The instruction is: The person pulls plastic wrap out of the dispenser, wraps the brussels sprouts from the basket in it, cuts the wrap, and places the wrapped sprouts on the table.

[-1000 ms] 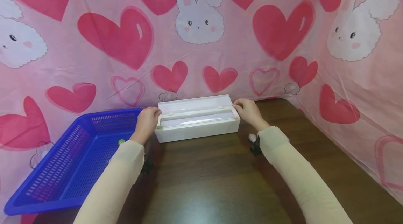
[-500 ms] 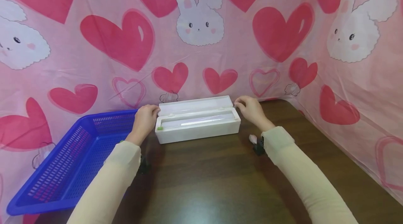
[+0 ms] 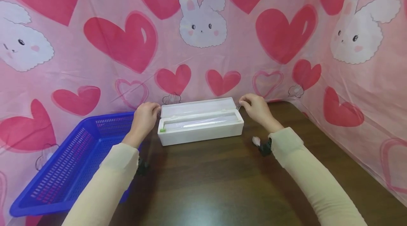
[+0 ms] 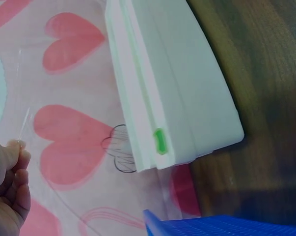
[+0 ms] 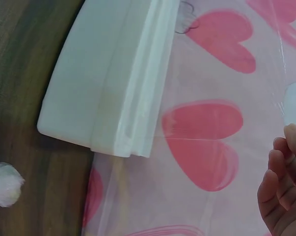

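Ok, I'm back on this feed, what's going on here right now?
Someone's left hand and right hand are each pinching a thin, clear film, one at each end of a long white box. The box sits on the brown table, touched by neither hand. A blue basket is on the left, and a small pale lump lies on the table on the right.

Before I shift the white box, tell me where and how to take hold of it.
Probably by its two short ends, low down, coming in from left and right at once: the white box lies long and narrow across the table, and its lid is open at the back, so gripping there looks less steady.
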The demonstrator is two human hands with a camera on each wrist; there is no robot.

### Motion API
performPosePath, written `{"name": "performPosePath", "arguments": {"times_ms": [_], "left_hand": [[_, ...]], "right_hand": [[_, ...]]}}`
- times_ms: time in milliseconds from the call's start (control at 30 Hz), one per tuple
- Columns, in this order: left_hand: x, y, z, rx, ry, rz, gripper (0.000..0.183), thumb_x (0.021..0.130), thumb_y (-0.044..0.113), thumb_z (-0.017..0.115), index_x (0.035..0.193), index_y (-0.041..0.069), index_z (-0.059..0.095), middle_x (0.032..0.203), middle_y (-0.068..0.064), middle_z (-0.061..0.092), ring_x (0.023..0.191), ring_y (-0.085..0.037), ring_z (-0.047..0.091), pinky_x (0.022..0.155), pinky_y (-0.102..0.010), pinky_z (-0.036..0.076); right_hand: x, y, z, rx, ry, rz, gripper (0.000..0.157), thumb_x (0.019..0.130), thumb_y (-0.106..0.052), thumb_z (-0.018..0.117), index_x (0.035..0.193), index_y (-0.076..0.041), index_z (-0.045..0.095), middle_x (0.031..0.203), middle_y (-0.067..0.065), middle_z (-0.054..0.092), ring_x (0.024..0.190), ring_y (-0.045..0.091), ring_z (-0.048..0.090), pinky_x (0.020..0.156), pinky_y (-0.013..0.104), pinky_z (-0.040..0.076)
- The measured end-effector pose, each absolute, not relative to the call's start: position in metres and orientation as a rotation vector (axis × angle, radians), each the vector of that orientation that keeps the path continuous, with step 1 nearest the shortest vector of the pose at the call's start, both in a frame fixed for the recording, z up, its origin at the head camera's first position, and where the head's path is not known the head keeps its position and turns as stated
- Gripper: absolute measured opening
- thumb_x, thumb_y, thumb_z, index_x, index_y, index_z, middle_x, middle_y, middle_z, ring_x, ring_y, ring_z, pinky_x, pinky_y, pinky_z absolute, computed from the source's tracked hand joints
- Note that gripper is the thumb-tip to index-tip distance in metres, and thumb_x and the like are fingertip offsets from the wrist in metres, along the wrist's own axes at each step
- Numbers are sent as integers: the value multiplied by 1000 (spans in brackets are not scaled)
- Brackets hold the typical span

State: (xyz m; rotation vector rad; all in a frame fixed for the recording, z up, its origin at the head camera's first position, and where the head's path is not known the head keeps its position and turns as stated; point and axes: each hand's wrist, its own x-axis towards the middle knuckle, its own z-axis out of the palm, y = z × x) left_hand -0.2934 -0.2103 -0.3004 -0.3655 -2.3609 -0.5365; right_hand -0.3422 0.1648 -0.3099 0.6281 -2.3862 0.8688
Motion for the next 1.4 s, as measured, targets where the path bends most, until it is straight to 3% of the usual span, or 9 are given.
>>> {"name": "performPosePath", "arguments": {"times_ms": [367,967,1400], "left_hand": [[-282,-211,-290,-392,-2284,-583,8,86,3,62,86,-3,67,83,-16,65,82,-35,57,76,-46,42],[-267,-206,-279,-448,-2141,-634,7,85,2,63,85,-4,67,79,-16,64,76,-33,56,71,-45,42],[-246,-207,-286,-469,-2090,-690,6,84,2,65,85,-3,68,77,-13,63,68,-24,51,62,-36,38]], "right_hand": [[-328,167,-297,683,-2293,903,6,87,-5,63,87,0,65,86,12,64,79,24,58,69,41,47],[-313,172,-288,709,-2194,937,4,85,-2,64,85,1,65,80,9,62,74,19,54,67,37,46],[-300,183,-289,769,-2221,1063,6,86,-7,64,86,-2,65,82,5,62,70,11,52,63,22,43]]}}
